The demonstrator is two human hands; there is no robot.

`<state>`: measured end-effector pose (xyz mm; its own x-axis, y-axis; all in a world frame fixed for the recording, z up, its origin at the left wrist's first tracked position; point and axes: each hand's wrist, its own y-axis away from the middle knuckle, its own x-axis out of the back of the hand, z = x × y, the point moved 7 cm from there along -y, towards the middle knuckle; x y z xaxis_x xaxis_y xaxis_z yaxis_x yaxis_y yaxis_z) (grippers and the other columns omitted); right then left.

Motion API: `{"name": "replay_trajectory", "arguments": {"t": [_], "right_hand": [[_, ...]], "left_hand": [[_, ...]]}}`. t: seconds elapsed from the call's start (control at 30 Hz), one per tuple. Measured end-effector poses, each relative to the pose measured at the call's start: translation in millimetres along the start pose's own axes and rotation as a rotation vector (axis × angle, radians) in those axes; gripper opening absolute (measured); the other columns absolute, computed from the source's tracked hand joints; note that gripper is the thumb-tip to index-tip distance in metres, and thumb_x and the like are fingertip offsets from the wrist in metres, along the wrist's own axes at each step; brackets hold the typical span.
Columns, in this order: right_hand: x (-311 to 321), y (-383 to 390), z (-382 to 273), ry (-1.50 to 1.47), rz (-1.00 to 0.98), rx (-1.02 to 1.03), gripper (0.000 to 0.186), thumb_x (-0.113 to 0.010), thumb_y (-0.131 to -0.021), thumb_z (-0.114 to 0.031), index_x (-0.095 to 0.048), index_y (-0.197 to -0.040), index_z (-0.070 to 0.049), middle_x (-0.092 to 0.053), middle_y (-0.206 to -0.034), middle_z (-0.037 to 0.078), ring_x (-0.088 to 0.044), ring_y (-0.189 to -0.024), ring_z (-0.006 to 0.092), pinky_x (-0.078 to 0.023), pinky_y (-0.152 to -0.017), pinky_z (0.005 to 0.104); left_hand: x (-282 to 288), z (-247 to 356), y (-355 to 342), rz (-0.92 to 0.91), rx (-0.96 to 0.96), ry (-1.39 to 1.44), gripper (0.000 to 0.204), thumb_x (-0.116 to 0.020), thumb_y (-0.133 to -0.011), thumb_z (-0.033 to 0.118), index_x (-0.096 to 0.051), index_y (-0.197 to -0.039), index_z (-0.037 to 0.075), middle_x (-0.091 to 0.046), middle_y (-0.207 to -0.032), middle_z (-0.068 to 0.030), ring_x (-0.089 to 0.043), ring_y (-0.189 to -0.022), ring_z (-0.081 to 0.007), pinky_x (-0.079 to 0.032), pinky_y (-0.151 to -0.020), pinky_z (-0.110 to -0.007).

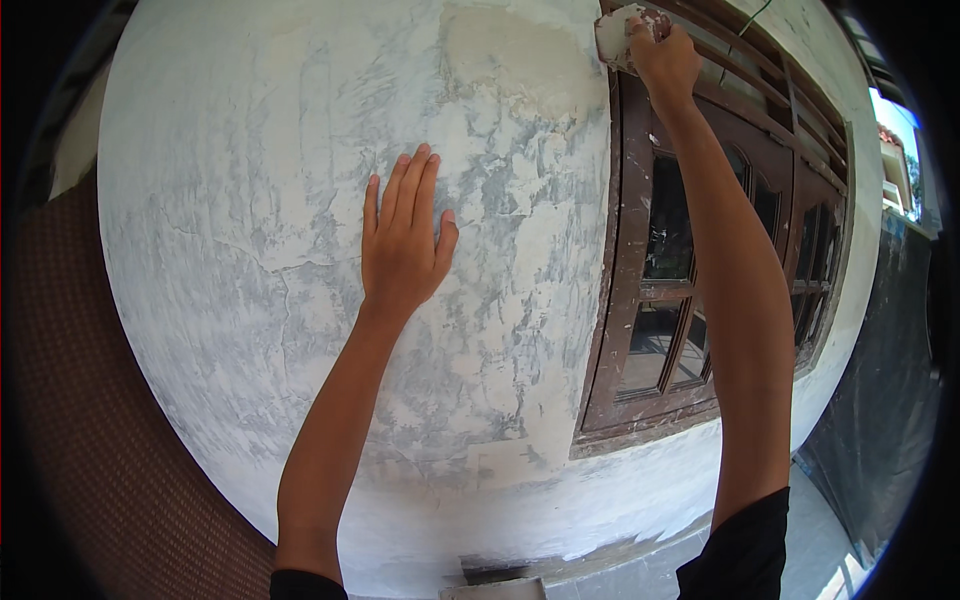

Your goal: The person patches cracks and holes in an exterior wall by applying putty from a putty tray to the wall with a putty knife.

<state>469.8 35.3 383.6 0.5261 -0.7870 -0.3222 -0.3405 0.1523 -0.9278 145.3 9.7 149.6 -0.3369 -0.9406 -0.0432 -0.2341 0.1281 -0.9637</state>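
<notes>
My left hand (402, 245) rests on the wall (250, 170), fingers stretched out and nothing in it. That wall is patchy white and grey, with cracks and a smooth beige patch (520, 65) near the top. High at the right, my right hand (668, 62) is closed on a putty scraper (614, 36), a flat whitish piece smeared with dried filler and showing some reddish brown. The scraper is by the upper left corner of the window frame (618, 200); whether it touches the wall there I cannot tell. My fingers hide part of it.
A brown wooden window with glass panes (668, 235) stands behind my right forearm, its frame spotted with white. A brown woven screen (110, 400) runs along the left. Dark sheeting (870, 380) hangs at the right. A pale block-like object (493, 590) lies at the bottom.
</notes>
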Motion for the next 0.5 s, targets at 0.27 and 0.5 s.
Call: {"name": "replay_trajectory", "arguments": {"t": [0.27, 0.5], "right_hand": [[-46, 50, -109, -0.077, -0.238, 0.208, 0.038, -0.064, -0.092, -0.032, -0.065, -0.111, 0.001, -0.07, -0.103, 0.024, -0.068, -0.094, 0.0402, -0.052, -0.083, 0.0466], [7, 5, -58, 0.003, 0.146, -0.024, 0.037, -0.065, -0.092, -0.031, -0.065, -0.107, 0.002, -0.07, -0.1, 0.024, -0.068, -0.092, 0.039, -0.052, -0.083, 0.0456]], "left_hand": [[4, -6, 4, 0.004, 0.018, -0.001, 0.059, -0.052, -0.094, 0.017, -0.039, -0.15, 0.009, -0.041, -0.156, -0.0065, -0.036, -0.145, -0.0254, -0.02, -0.122, -0.049], [3, -3, 6, -0.02, 0.029, -0.008, 0.059, -0.052, -0.094, 0.018, -0.039, -0.151, 0.009, -0.04, -0.157, -0.0063, -0.035, -0.146, -0.0249, -0.02, -0.122, -0.049]]}}
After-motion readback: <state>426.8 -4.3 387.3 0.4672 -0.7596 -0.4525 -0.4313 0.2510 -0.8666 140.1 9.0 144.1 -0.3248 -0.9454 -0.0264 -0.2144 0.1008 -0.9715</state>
